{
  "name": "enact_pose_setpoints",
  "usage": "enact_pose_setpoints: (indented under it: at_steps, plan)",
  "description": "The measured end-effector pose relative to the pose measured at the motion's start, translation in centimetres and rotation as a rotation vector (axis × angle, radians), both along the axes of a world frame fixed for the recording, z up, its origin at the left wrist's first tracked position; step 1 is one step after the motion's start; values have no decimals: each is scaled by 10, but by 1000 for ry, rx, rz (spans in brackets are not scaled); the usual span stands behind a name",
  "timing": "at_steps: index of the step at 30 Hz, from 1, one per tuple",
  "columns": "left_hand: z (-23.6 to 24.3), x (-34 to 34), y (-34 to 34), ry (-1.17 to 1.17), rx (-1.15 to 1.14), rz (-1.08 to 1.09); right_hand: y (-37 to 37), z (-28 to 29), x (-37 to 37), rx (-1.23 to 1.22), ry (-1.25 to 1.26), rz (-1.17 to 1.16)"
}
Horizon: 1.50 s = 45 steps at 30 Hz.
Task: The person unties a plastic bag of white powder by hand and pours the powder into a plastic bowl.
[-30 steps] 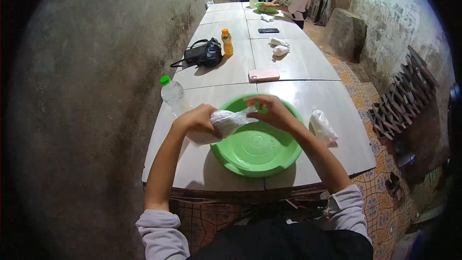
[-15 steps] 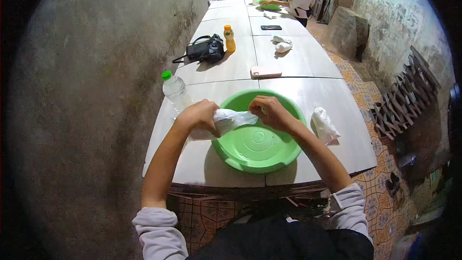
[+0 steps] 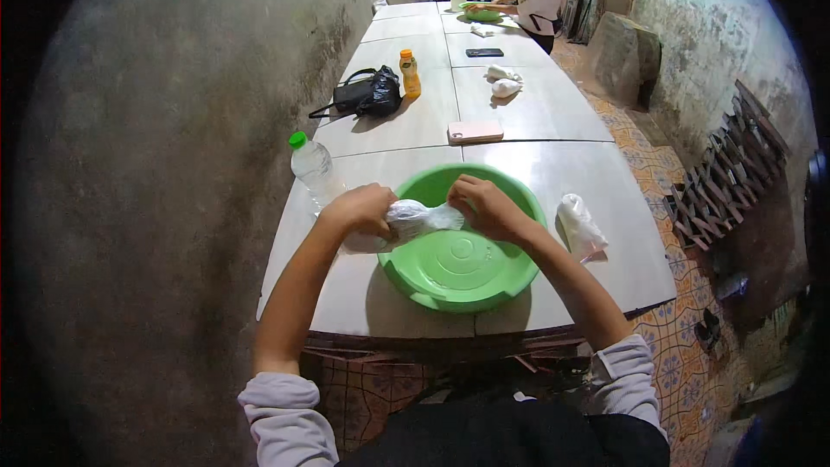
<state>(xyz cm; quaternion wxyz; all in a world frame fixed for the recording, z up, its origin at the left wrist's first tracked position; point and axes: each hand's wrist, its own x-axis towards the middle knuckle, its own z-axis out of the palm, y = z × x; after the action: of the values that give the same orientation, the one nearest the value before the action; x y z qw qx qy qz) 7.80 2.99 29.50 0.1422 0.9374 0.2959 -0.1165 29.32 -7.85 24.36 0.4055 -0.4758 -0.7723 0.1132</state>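
Pale bench (image 3: 571, 164) supports 1 green basin (image 3: 458, 272). I observe 1 white bag (image 3: 417, 218) above the basin's left side: left hand (image 3: 363, 207) grasps its body, right hand (image 3: 486, 207) pinches its neck.

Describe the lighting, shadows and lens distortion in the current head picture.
Head view: black, rounded corners; the near edge of the table bows; the green basin casts a shadow toward that edge; the right wall looks brighter than the left wall.

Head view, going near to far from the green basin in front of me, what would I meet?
Near green basin, pink phone, two white bundles, dark phone, small white bundle, far green basin.
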Motion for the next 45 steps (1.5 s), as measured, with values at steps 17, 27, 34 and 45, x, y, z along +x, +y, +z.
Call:
enact_pose_setpoints:
  at_steps: [17,27,34,45]
  plan:
    - [7,3,-17,86,135,20,2,-4,-6,-130,31,-48]
    - [-5,5,-8,33,165,2,1,-4,-6,-154,51,-58]
    - [-12,5,-4,5,153,7,5,-7,-5,-116,60,-30]
    - [-7,0,-8,-48,141,53,2,1,-15,-55,9,27]
